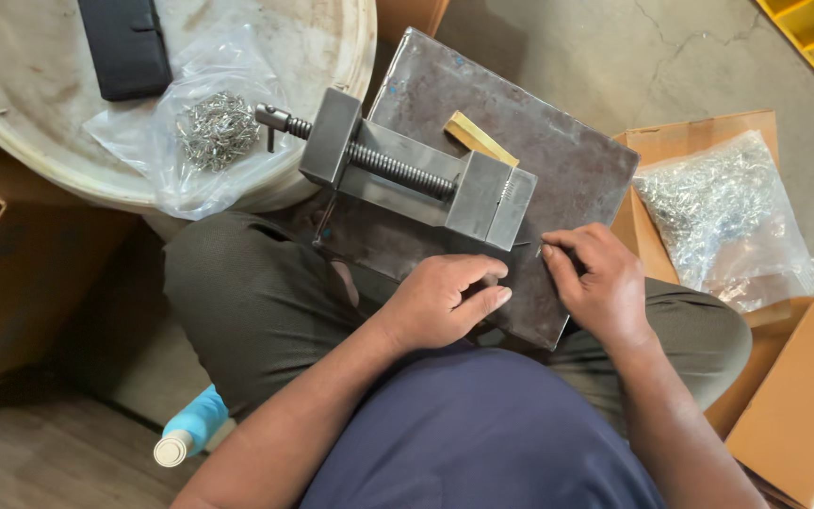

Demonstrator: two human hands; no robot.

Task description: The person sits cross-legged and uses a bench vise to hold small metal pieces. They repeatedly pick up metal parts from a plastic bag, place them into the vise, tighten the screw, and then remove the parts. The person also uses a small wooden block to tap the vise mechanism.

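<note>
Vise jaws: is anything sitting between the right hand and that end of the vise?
Nothing visible. The right hand sits just beside the jaw end of the steel vise, fingertips pinching a small thin piece near it. The left hand rests on the metal plate, below the vise.

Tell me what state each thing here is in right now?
Vise: lying on the metal plate, jaws nearly closed.
Left hand: loosely curled, resting on the plate.
Right hand: pinching a small thin piece by the vise.
Left bag of metal parts: open.
Right bag: lying in a cardboard box.
Blue bottle: capped, on its side.
</note>
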